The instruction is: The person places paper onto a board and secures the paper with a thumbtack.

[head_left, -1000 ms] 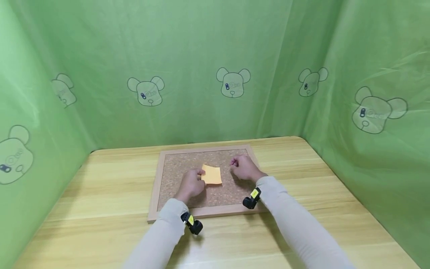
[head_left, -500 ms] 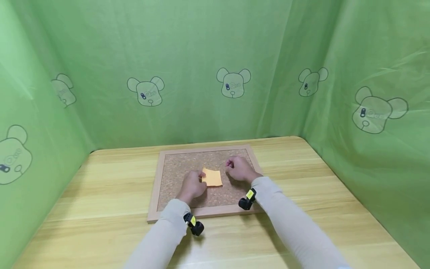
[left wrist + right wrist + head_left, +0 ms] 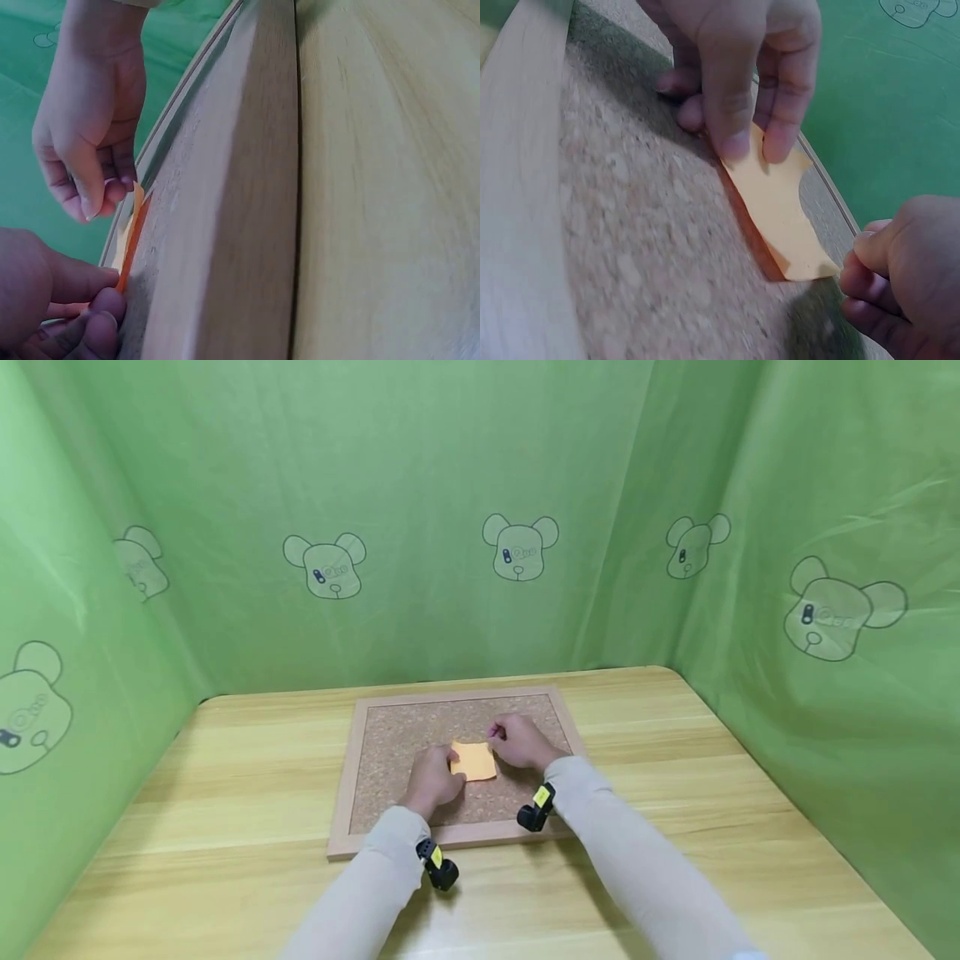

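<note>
An orange sticky note point(image 3: 474, 762) lies over the cork board point(image 3: 405, 727), its edges curling up off the cork. My left hand point(image 3: 435, 777) pinches the note's left edge between thumb and fingers; the right wrist view shows this left hand point(image 3: 742, 67) from across the note point(image 3: 769, 202). My right hand point(image 3: 521, 743) is at the note's upper right corner, fingers curled and fingertips together. A tiny dark-pink spot shows at those fingertips, mostly hidden, its kind unclear. In the right wrist view the right hand point(image 3: 915, 270) meets the note's pointed corner.
A pale wooden frame point(image 3: 342, 793) borders the cork. The board lies on a light wood table point(image 3: 225, 777). Green curtains point(image 3: 420, 627) with bear-head prints stand behind and at both sides. Each wrist wears a black camera, such as the right wrist camera point(image 3: 534, 814).
My right hand has come left and slightly nearer, from beside the note to its upper right corner. The note and my left hand have shifted slightly nearer, and the note lies flatter.
</note>
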Demonstrator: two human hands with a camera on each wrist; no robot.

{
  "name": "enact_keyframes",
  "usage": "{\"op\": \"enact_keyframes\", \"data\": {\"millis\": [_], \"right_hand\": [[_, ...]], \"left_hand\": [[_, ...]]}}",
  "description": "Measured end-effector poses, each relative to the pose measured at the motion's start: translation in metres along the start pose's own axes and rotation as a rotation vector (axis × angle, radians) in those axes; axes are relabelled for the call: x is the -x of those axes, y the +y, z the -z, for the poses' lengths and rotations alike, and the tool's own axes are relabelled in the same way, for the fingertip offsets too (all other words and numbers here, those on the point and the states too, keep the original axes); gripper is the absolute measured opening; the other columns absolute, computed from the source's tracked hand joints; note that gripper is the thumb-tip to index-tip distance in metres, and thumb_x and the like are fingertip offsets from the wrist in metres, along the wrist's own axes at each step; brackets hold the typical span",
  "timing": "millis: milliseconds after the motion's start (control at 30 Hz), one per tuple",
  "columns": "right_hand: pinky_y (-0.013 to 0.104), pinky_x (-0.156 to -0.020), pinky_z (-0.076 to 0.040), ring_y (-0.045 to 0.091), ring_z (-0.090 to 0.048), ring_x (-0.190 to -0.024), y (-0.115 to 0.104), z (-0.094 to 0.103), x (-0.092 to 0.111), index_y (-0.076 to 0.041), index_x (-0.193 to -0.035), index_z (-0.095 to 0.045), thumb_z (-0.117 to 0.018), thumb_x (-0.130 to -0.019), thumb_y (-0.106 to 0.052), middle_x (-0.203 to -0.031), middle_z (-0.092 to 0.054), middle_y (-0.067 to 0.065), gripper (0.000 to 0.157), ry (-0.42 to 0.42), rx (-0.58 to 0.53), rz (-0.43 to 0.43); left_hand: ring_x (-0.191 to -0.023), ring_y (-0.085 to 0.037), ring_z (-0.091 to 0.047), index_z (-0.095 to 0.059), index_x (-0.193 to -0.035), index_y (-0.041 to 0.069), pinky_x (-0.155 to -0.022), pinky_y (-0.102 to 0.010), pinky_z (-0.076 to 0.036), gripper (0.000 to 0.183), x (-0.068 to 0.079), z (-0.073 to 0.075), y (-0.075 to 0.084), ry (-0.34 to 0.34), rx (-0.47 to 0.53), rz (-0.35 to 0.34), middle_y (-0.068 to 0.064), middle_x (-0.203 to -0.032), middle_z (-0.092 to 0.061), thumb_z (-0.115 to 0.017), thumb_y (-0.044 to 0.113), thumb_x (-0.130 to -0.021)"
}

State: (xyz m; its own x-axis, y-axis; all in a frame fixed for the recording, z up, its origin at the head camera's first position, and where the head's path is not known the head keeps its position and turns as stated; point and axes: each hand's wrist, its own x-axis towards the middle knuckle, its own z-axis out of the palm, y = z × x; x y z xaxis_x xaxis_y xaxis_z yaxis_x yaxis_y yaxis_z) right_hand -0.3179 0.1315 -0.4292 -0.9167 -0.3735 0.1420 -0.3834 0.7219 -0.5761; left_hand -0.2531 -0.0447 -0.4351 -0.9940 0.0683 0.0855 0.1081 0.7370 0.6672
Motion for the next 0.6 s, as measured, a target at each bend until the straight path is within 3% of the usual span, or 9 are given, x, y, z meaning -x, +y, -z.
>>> {"op": "enact_keyframes", "data": {"millis": [367,600], "right_hand": [[0.022,-0.056,-0.045,0.013,-0.053,-0.064,-0.013,-0.012,-0.011,-0.003,-0.083,-0.067,-0.063,-0.088,-0.001,-0.071,-0.058,0.002,0.007,-0.046,-0.071,-0.052],[0.021,-0.052,-0.042,0.012,-0.051,-0.06,-0.017,-0.019,-0.017,-0.003,-0.081,-0.067,-0.065,-0.087,-0.001,-0.068,-0.058,0.001,0.007,-0.056,-0.033,-0.059]], "left_hand": [[-0.095,-0.034,-0.062,-0.069,-0.096,-0.005,-0.085,-0.042,-0.051,0.029,0.0,-0.004,0.0,0.05,0.003,-0.019,-0.018,-0.098,-0.066,-0.08,0.005,-0.071],[-0.089,-0.031,-0.061,-0.068,-0.094,-0.006,-0.081,-0.04,-0.052,0.027,-0.001,-0.005,0.002,0.06,0.003,-0.012,-0.016,-0.093,-0.065,-0.078,0.001,-0.07]]}}
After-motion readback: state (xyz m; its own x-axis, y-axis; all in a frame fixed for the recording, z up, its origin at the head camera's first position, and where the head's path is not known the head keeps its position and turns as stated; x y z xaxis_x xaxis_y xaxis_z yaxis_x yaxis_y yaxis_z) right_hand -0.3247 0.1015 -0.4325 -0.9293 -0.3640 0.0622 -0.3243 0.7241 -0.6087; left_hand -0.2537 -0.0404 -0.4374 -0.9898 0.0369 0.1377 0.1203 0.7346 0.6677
